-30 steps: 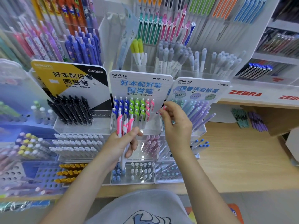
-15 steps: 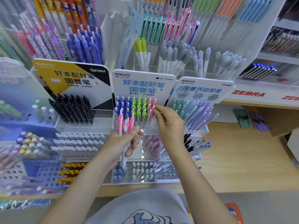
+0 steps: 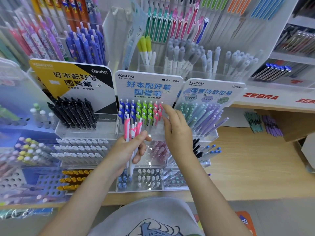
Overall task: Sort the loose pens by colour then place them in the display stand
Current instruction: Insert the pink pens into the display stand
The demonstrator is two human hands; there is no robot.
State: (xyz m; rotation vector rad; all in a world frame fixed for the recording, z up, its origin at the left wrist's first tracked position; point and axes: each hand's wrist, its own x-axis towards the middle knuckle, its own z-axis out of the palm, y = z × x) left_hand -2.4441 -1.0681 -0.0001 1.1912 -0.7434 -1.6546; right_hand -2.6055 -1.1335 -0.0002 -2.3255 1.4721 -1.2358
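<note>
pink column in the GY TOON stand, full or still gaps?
Cannot tell for certain. Pink pens stand in the stand, but the right hand covers that column's right edge. The left hand holds more pink pens.

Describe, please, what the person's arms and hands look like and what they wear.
Both forearms are bare, with no sleeves in view. The left hand and right hand wear no gloves, rings or watch. Below them shows a grey shirt with a blue print.

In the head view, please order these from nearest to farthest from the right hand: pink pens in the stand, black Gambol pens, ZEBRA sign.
From the right hand:
1. Pink pens in the stand, at its fingertips.
2. Black Gambol pens, to the left.
3. ZEBRA sign, to the right and behind.
</note>
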